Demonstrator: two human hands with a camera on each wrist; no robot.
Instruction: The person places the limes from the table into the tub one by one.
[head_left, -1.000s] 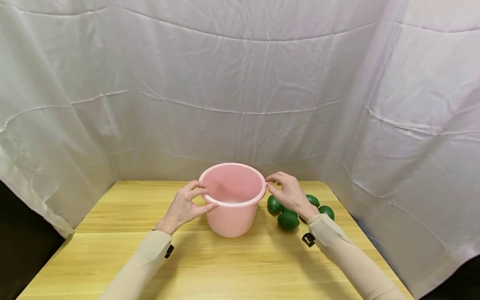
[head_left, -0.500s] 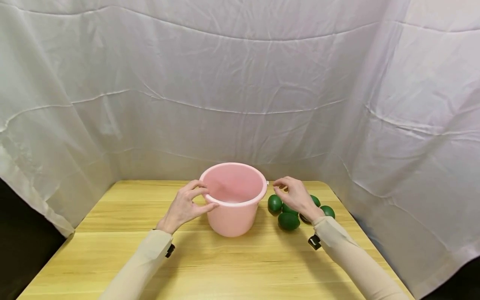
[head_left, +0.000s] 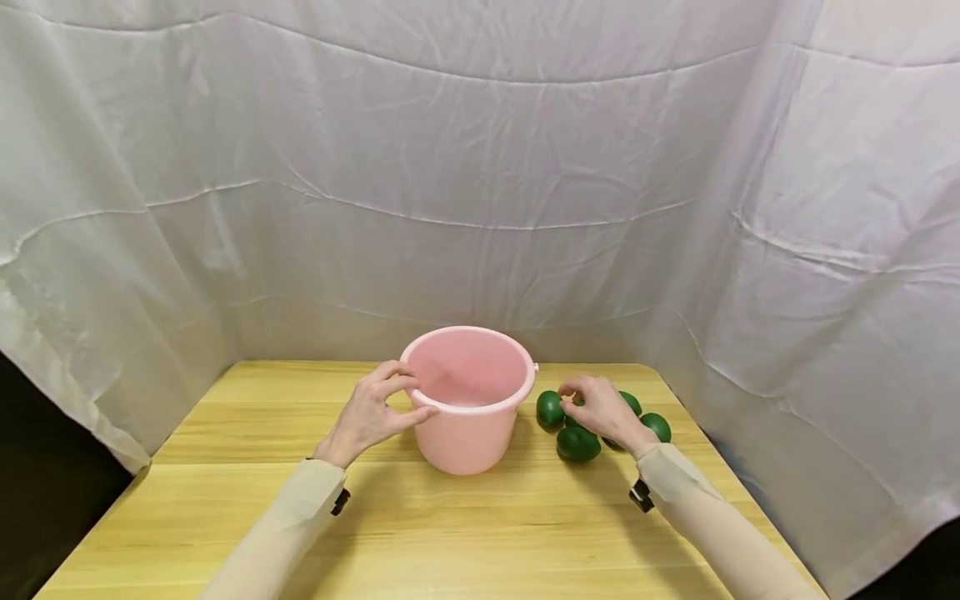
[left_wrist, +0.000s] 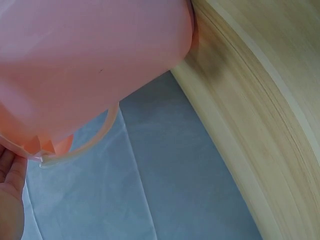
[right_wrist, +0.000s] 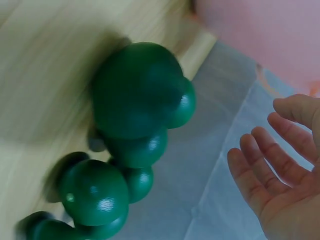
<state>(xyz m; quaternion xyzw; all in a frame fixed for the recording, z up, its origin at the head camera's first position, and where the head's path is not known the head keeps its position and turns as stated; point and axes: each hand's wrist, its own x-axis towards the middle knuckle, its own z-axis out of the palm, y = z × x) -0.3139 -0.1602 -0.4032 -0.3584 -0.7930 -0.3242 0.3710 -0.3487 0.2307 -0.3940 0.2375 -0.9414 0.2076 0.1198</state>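
A pink bucket (head_left: 467,442) stands upright on the wooden table, and its inside looks bare. My left hand (head_left: 367,414) holds the bucket's left rim, fingers over the edge and thumb at the front. In the left wrist view, the fingers (left_wrist: 14,172) touch the rim beside the hinge of a pale handle (left_wrist: 95,140), which hangs down. To the bucket's right lie several glossy dark-green oval fruits, resembling avocados (head_left: 578,444). Over them hovers my right hand (head_left: 603,410), fingers loosely bent and holding nothing. The right wrist view shows its palm (right_wrist: 285,210) apart from the fruits.
Bare wooden tabletop (head_left: 450,542) spreads in front of the bucket and to its left. Pale cloth curtains (head_left: 480,167) hang behind the table and along both sides. The bucket's small white handle knob (head_left: 536,367) sticks out at its right rim.
My right hand has left the bucket's right rim and moved right and down, over the green fruits. The left hand and the bucket stay in place.
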